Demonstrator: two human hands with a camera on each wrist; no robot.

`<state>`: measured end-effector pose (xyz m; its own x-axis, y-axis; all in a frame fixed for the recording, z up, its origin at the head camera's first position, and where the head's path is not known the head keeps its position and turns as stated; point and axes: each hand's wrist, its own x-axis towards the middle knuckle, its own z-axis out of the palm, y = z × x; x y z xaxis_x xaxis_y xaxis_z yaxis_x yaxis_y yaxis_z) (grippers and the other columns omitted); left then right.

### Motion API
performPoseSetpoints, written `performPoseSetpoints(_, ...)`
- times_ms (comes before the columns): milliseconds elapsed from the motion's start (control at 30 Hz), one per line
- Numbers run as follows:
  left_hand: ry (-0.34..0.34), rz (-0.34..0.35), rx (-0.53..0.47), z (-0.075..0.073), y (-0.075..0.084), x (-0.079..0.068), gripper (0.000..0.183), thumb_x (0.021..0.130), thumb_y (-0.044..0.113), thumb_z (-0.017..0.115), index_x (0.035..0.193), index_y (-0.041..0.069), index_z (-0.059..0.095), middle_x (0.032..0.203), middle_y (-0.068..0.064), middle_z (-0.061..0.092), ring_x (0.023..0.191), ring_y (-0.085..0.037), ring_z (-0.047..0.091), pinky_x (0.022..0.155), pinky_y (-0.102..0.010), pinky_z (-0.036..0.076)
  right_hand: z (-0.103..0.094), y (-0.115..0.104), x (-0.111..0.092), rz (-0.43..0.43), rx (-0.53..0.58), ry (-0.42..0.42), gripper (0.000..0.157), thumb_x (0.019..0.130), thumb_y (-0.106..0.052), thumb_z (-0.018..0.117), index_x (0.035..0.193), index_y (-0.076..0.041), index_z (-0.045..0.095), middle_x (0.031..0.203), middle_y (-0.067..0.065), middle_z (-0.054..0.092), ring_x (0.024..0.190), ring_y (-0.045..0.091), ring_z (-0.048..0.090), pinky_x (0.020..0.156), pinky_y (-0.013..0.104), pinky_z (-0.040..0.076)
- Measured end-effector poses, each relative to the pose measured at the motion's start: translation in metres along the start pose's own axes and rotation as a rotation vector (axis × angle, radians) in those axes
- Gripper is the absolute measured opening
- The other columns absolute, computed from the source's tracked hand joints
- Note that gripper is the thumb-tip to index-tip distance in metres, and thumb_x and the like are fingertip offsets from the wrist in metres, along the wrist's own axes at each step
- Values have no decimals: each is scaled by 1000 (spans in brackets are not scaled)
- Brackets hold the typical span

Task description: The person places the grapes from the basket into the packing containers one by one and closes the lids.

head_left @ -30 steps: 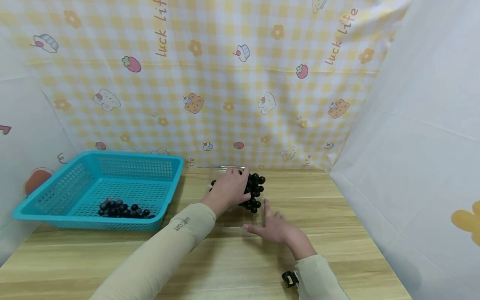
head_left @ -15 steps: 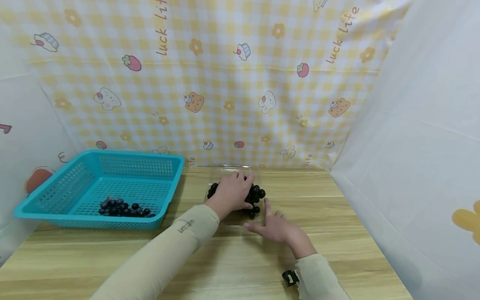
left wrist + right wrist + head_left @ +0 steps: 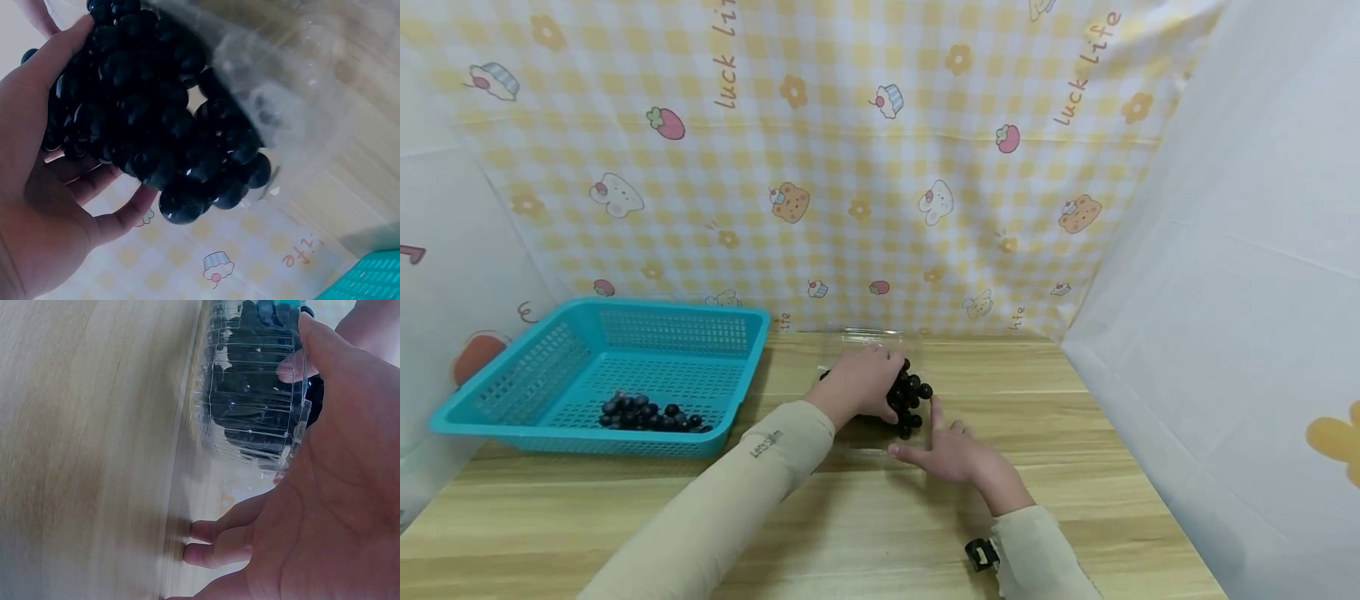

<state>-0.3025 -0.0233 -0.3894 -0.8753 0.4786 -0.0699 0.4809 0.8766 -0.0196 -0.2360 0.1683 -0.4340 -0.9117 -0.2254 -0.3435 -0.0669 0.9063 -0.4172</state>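
A bunch of dark grapes (image 3: 907, 398) sits in a clear plastic box (image 3: 871, 335) near the back of the table. My left hand (image 3: 859, 385) lies over the bunch; in the left wrist view its thumb and curled fingers hold the grapes (image 3: 137, 106) from both sides. At the box's near right corner is my right hand (image 3: 957, 457), index finger and thumb spread apart. The right wrist view has its thumb at the rim of the ribbed box (image 3: 250, 415) and other fingertips down on the wood. My left hand hides part of the bunch.
Left of the box stands a blue perforated basket (image 3: 748, 358) with more dark grapes (image 3: 643, 414) at its near side. A yellow checked cloth (image 3: 850, 167) hangs behind the wooden table (image 3: 880, 525); white cloth (image 3: 1210, 250) hangs at the right.
My left hand and the grapes have come down and slightly nearer; in the last half second the hand has shifted a little left. My right hand stays almost still at the box.
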Motion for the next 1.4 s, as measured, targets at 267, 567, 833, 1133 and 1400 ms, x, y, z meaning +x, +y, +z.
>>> performPoseSetpoints(267, -42, 37, -101, -7, 0, 9, 79, 74, 53, 96, 133, 11, 65, 131, -4, 73, 121, -27, 70, 104, -45, 60, 0, 2, 1, 0, 21, -20, 134, 87, -91, 54, 171, -9, -9, 164, 47, 25, 156, 60, 28, 116, 75, 39)
performPoseSetpoints(567, -184, 0, -240, -13, -5, 20, 88, 78, 52, 93, 149, 12, 59, 147, -7, 66, 133, -29, 64, 111, -47, 55, 2, 4, 3, -7, 29, -24, 133, 87, -90, 55, 171, -8, -10, 164, 46, 26, 157, 59, 26, 118, 74, 38)
performPoseSetpoints(833, -247, -19, -377, -1, -15, 21, 109, 83, 56, 86, 167, 12, 32, 169, -9, 44, 153, -31, 47, 126, -52, 41, 0, 2, 3, -11, 21, -24, 132, 89, -88, 55, 171, -8, -11, 163, 47, 27, 156, 59, 28, 115, 75, 41)
performPoseSetpoints(1133, -282, -91, -480, 2, -19, 9, 128, 87, 68, 78, 173, 15, 0, 175, -14, 32, 158, -35, 41, 127, -58, 37, 0, 2, 3, -7, 11, -13, 128, 89, -87, 57, 172, -13, -7, 163, 47, 28, 155, 60, 30, 114, 76, 41)
performPoseSetpoints(1400, -267, -124, -467, 0, -20, 6, 132, 84, 78, 74, 173, 17, -2, 175, -12, 34, 157, -35, 42, 124, -58, 40, -2, 2, 2, -4, 18, -24, 126, 88, -88, 56, 173, -18, -6, 163, 46, 28, 155, 60, 29, 111, 77, 43)
